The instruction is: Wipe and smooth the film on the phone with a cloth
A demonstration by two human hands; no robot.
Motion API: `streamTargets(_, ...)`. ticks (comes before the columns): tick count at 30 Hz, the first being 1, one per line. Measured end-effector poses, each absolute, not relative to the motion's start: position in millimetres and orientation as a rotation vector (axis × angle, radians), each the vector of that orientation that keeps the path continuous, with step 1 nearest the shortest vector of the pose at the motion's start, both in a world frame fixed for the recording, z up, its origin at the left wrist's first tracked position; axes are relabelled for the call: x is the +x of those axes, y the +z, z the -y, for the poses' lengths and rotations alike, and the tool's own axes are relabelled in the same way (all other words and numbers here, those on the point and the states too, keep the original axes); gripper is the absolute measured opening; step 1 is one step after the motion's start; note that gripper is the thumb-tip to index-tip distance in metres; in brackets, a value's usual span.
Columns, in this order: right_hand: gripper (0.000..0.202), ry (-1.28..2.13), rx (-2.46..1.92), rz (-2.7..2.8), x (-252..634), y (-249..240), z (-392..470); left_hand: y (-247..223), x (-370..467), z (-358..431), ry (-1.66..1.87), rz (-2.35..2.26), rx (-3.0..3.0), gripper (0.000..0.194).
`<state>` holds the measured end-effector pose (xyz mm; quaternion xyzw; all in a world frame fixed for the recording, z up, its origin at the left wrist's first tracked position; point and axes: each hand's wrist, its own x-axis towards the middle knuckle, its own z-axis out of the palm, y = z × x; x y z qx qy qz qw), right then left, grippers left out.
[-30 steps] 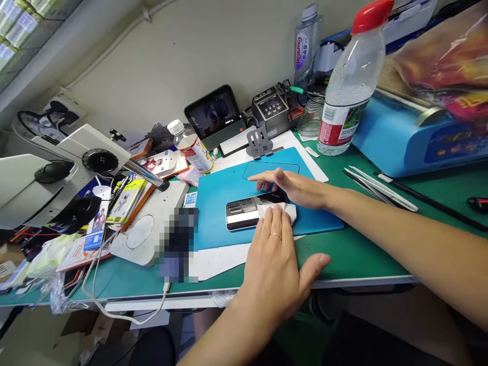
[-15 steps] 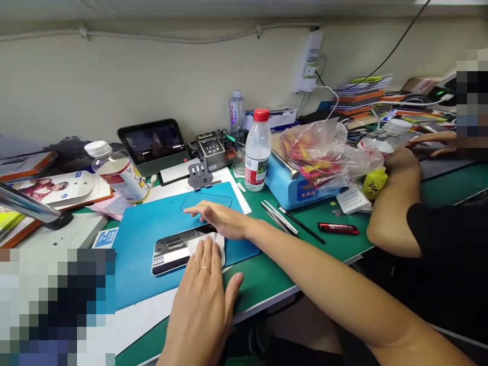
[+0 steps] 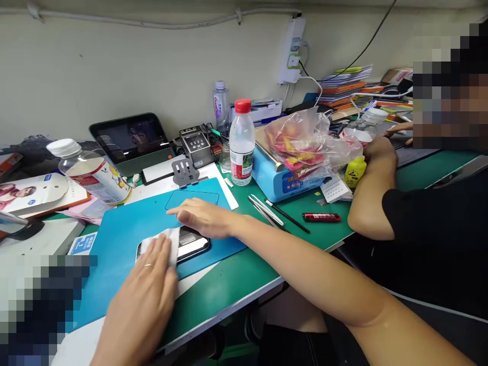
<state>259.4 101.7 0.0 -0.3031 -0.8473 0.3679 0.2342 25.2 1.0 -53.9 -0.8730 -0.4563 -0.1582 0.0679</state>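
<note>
A smartphone [image 3: 195, 247] lies face up on the blue mat [image 3: 118, 239], its screen reflecting light. My left hand [image 3: 143, 287], with a ring on one finger, presses a white wipe [image 3: 174, 245] onto the phone's left part with its fingers close together. The wipe and fingers cover much of that end. My right hand [image 3: 204, 217] is stretched across the phone's far edge, fingers extended and holding nothing. Whether it touches the phone I cannot tell.
A red-capped bottle [image 3: 242, 142] stands behind the mat, beside a blue box [image 3: 270, 178] topped with plastic bags. Tweezers [image 3: 267, 211], a black pen-like stick [image 3: 287, 216] and a red tube [image 3: 321, 217] lie to the right. A co-worker's arm [image 3: 371, 203] rests on the bench.
My left hand has slid the wipe leftward along the phone, uncovering its right end. My right hand stays by the far edge. The camera view has shifted somewhat.
</note>
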Motion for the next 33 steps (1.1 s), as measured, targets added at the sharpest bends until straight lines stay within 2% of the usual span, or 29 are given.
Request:
streamTargets(6, 0.09, 0.98, -0.828, 2.338, 259, -1, -103, -62, -11, -2, -0.516, 1.406, -2.648, 0.061)
streamTargets(11, 0.096, 1.023, -0.854, 2.25, 253, -2, -105, -34, 34, 37, -0.422, 1.753, -2.482, 0.057)
streamTargets(16, 0.1, 1.03, -0.91, 2.226, 253, -7, -110, -18, 83, 12, -0.31, 1.82, -2.522, 0.056)
streamTargets(20, 0.11, 1.038, -0.981, 2.194, 255, -5, -112, -13, 109, -1, -0.384, 1.886, -2.517, 0.061)
streamTargets(29, 0.114, 1.091, -1.005, 2.195, 256, -5, -113, -17, 47, 2, -0.387, 1.879, -2.506, 0.056)
streamTargets(33, 0.109, 1.094, -0.991, 2.207, 255, -3, -111, -19, 62, 0, -0.36, 1.887, -2.45, 0.058)
